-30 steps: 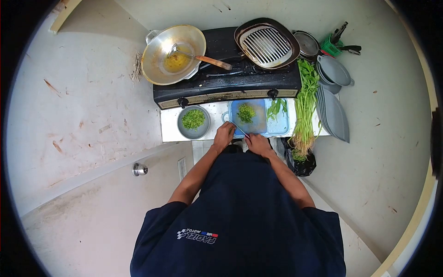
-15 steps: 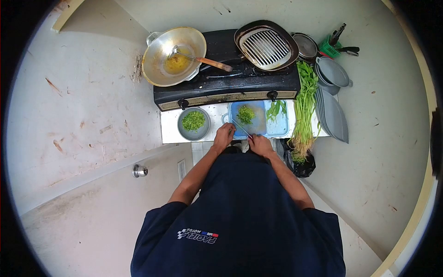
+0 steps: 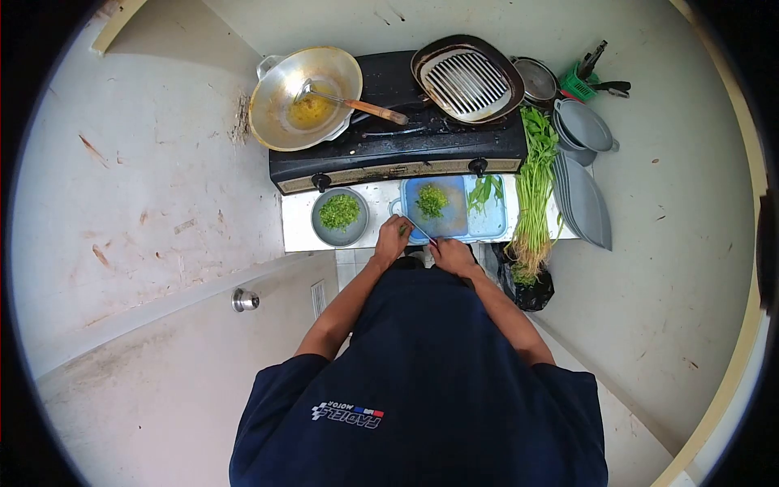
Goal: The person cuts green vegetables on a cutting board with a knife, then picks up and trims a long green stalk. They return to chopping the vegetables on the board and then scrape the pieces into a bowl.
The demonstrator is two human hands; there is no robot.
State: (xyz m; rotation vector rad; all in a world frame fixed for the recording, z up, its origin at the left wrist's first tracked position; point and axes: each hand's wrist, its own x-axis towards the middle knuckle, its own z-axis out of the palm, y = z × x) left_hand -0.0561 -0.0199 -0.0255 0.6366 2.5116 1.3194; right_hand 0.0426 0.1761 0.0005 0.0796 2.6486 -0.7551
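My right hand [image 3: 454, 257] is closed around the handle of a knife [image 3: 420, 231], its blade pointing left and away over the near edge of a blue cutting board [image 3: 496, 221]. Close to the blade tip, my left hand [image 3: 393, 239] pinches a small bit of green vegetable [image 3: 403, 230], mostly covered by the fingers. A small heap of chopped greens [image 3: 432, 200] lies on the board, with a few loose leaves [image 3: 484, 191] in its right part. More chopped greens [image 3: 338, 213] fill a grey bowl [image 3: 317, 230] to the left.
Behind the board stands a black gas stove [image 3: 381, 154], bearing a wok [image 3: 268, 114] with a wooden-handled ladle [image 3: 377, 111] and a grill pan [image 3: 519, 85]. Long leafy stems [image 3: 534, 187] lie at right, beside grey plates [image 3: 586, 203] and a black plastic bag [image 3: 535, 299].
The knife and my right hand have shifted slightly left, towards my left hand. A green bit now shows at my left fingers.
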